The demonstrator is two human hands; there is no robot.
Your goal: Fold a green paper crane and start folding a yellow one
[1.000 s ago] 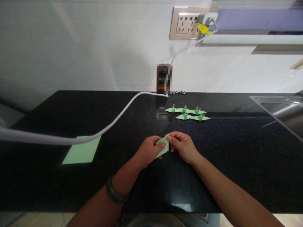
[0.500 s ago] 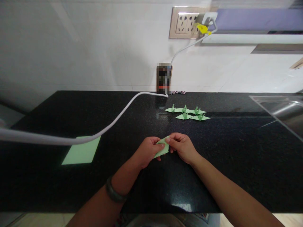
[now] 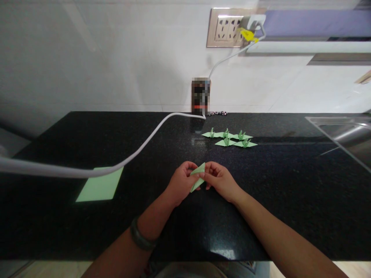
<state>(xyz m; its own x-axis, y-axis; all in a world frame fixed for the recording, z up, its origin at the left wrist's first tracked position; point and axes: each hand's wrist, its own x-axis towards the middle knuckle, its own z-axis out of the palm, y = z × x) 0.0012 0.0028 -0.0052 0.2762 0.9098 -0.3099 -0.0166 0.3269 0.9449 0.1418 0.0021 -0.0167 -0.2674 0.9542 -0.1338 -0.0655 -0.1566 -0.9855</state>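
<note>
Has lowered the thumb of the right hand (image 3: 222, 179) since half a second ago, from the upper corner of the folded green paper (image 3: 199, 169) to its middle, up against the left thumb. Grips the paper from both sides: pinches the left side with the left hand (image 3: 180, 186), the right side with the right hand. Holds it directly between the two, slim, crisp-edged, pointed at top and bottom. Cannot make out the rear layers or most fingertips behind it. Shows farther out, on the glossy black tabletop (image 3: 275, 173), five spread-winged green cranes (image 3: 222, 143) in two rows; off left, a flat matte sheet (image 3: 100, 189), crossed near its upper edge by a smooth white cable (image 3: 58, 170); at right, a shiny metal basin (image 3: 348, 133), cut off by the view's edge.
</note>
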